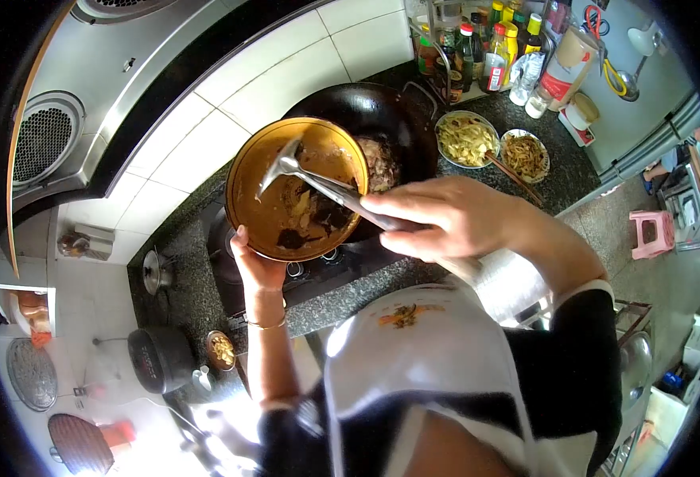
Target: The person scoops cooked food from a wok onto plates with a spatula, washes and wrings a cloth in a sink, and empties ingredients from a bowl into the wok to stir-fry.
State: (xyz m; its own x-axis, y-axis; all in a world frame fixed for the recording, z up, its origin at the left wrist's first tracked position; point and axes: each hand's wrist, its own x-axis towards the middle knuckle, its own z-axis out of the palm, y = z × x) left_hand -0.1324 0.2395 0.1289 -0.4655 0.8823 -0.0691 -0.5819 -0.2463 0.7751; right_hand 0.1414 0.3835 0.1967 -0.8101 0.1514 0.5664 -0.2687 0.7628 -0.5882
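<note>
Bowl [249, 208] and metal utensil [326, 184] over the wok [342, 99]

Food pieces [378, 163], apparently meat, lie in the wok, so part of the filling looks done. Brown scraps [300, 208] and dark residue remain in the bowl, so emptying it seems unfinished. The bowl is tilted over the wok's near left edge. The left hand [261, 266] supports it, thumb pressed to its side. The right hand [453, 219], in front of the wok, has its fingers closed around the utensil's handle. To the wok's right, a dish of pale chopped food [465, 137] and a plate of shredded food [524, 155] are well filled and look unused, with chopsticks [517, 180] beside them.

The bowl hides the wok's left part, so how much that holds is unclear. The left hand's other fingers are out of sight beneath the bowl; I cannot tell their spread. Whether the utensil's head touches the bowl wall, or is a ladle or spatula, is hard to make out. No flame can be seen under the wok.
</note>
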